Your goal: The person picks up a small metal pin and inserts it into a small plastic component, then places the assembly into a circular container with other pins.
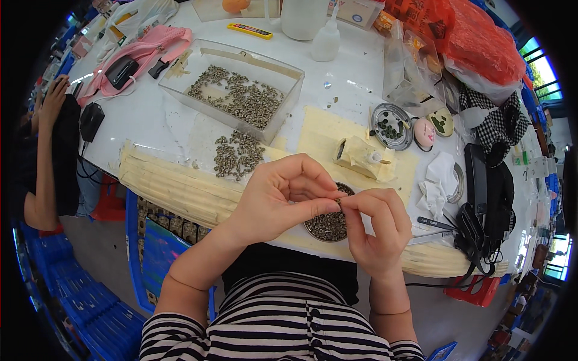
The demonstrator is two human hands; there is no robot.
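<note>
Above a round dish (315, 237) full of small metal parts (329, 227), both of my hands meet with their fingertips close together. My left hand (277, 195) is closed in a pinch, thumb against forefinger. My right hand (380, 230) pinches at the same spot from the other side. Whatever sits between the fingertips is too small and too covered to name. Left of my left hand, a loose pile of similar metal parts (238, 157) lies on the table. Behind it stands a clear rectangular bin (288, 113) with many more of them.
A tape-wrapped block (365, 159) stands beyond my hands, near a round dish of dark green pieces (394, 142). Tweezers (435, 222) and a black bag (481, 210) lie at right. A squeeze bottle (326, 43) and yellow cutter (250, 30) are farther back. Another person's arm (45, 144) shows at far left.
</note>
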